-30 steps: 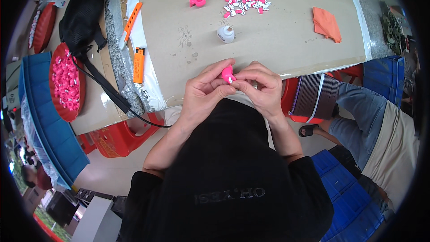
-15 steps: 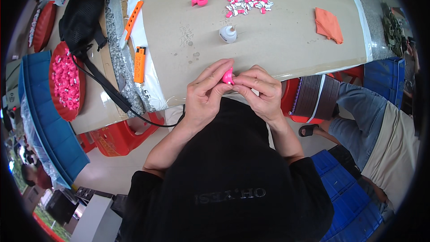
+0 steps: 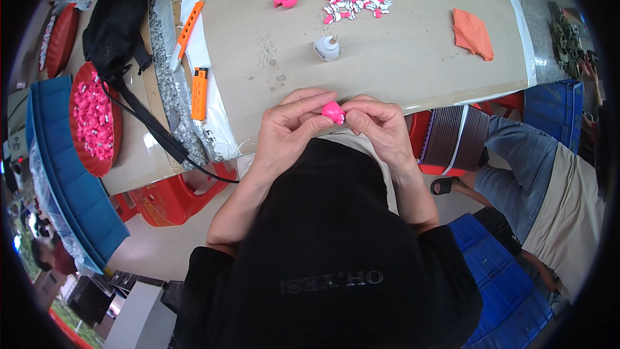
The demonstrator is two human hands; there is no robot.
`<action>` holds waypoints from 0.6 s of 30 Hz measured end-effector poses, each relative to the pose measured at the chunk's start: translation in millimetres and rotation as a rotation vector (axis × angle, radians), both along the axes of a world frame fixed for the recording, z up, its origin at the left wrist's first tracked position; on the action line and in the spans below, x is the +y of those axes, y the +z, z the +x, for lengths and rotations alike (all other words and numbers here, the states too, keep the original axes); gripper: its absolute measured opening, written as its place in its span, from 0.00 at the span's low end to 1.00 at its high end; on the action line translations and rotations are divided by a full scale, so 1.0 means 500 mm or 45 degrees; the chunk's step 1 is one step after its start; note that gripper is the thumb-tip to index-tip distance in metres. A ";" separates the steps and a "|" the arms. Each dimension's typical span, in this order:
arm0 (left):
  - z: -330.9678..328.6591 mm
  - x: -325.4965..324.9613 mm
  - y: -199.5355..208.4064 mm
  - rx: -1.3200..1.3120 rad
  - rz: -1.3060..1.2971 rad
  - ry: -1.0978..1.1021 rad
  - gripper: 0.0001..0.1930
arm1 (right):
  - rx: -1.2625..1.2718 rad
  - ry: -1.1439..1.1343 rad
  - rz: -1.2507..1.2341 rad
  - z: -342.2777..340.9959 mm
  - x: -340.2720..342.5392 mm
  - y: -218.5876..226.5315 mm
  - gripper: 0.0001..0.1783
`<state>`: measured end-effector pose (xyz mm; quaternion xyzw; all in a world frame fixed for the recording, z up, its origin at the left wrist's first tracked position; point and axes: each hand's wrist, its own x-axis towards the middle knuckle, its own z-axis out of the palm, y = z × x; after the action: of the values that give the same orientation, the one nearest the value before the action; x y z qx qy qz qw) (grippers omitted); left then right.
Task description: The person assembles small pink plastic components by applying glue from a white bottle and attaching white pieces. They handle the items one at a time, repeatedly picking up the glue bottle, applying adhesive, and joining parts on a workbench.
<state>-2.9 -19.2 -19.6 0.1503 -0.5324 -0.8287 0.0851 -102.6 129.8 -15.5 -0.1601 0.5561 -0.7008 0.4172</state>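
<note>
Over the table's near edge, a small pink plastic piece is pinched between the fingertips of my left hand. On its other side, the fingers and thumb of my right hand close on its edge. What exactly the piece is cannot be made out. Beyond my hands a white squeeze bottle with a narrow tip stands on the table. Farther back lies a pile of small pink and white pieces, and left of it a separate pink piece.
An orange cloth lies at the table's right. To the left are an orange lighter, an orange cutter knife, a black bag and a red tray of pink pieces. Another person sits at the right near blue crates.
The pink piece has turned, so more of its rounded side shows. My left hand has shifted slightly left, and the right fingers have moved to the piece's right edge.
</note>
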 end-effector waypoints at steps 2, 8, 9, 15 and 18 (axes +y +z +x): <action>0.001 0.004 -0.003 0.017 0.046 0.006 0.15 | -0.022 0.009 -0.012 0.001 -0.002 0.001 0.06; 0.003 0.016 -0.005 -0.017 0.018 0.039 0.12 | -0.005 0.004 -0.054 0.002 0.000 -0.012 0.04; 0.003 0.018 -0.005 -0.021 0.000 0.052 0.12 | 0.019 0.004 -0.039 0.001 0.001 -0.013 0.04; 0.003 0.025 0.003 -0.052 -0.093 0.075 0.13 | 0.042 -0.008 -0.028 -0.001 0.002 -0.011 0.04; 0.003 0.024 0.005 -0.070 -0.097 0.069 0.13 | 0.040 -0.012 -0.018 -0.001 0.002 -0.013 0.04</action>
<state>-1.6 -7.4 -17.1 0.1838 -0.5613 -0.8009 0.0985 -102.9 131.0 -22.0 -0.1714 0.5585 -0.7040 0.4037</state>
